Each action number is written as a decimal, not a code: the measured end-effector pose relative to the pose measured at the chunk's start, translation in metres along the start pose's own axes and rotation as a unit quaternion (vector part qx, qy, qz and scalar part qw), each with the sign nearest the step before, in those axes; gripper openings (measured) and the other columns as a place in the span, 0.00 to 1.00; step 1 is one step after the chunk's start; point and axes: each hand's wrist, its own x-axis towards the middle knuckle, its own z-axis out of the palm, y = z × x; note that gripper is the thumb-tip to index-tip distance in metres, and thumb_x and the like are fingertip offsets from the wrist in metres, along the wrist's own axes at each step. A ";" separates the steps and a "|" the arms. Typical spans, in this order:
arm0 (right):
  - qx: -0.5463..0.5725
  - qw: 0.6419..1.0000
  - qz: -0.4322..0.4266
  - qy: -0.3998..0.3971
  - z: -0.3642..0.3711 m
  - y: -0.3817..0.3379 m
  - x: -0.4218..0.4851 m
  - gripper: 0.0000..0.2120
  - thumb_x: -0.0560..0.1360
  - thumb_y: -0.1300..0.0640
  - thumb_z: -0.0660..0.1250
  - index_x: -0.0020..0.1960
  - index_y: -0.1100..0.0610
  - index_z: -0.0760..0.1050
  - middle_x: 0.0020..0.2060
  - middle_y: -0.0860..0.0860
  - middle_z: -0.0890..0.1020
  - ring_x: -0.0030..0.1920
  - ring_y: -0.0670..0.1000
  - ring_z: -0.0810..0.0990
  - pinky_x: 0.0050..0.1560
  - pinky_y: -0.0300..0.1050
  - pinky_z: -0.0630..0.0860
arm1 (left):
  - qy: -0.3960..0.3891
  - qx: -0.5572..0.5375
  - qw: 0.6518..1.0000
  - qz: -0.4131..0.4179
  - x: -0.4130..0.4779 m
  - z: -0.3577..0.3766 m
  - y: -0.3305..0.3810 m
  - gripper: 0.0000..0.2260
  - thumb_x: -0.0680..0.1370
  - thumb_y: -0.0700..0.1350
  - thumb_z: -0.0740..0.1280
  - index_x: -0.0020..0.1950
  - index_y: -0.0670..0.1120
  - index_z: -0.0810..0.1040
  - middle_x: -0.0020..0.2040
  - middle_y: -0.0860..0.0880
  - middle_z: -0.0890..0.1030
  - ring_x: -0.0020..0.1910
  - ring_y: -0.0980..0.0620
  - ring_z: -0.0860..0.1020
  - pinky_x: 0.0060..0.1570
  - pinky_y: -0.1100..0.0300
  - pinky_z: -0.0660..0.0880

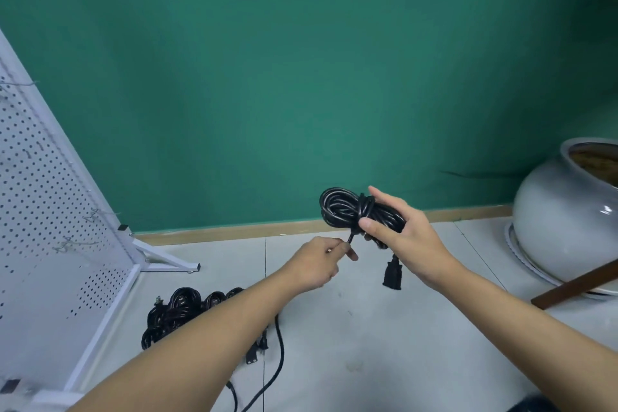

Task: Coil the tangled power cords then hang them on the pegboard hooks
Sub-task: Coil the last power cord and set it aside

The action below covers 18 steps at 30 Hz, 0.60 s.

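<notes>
Holding the coiled cord (337, 207) up in the right hand (408, 244), fingers and thumb curled round the bundle, plug (392, 276) dangling just beneath. Pinching the loose tail in the left hand (317, 263), just below and left of the coil. Draw that tail snug across the wrap, right thumb clamped down to stop loops springing. Then carry to the hooks (95, 214) on the pegboard (50, 177), well left of both hands. Leave the tangled pile (180, 311) under the left forearm for later.

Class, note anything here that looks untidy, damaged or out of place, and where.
Black cords lie tangled on the floor beside the pegboard. A dark crease or tear marks the green wall near the white pot.
</notes>
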 end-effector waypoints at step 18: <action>-0.204 0.955 -0.067 -0.205 -0.004 0.004 -0.012 0.14 0.76 0.49 0.75 0.61 0.42 0.80 0.59 0.42 0.77 0.62 0.47 0.78 0.62 0.45 0.76 | 0.162 0.134 0.948 0.238 -0.017 -0.036 0.039 0.04 0.73 0.49 0.79 0.43 0.51 0.86 0.39 0.55 0.83 0.40 0.59 0.79 0.44 0.64 0.74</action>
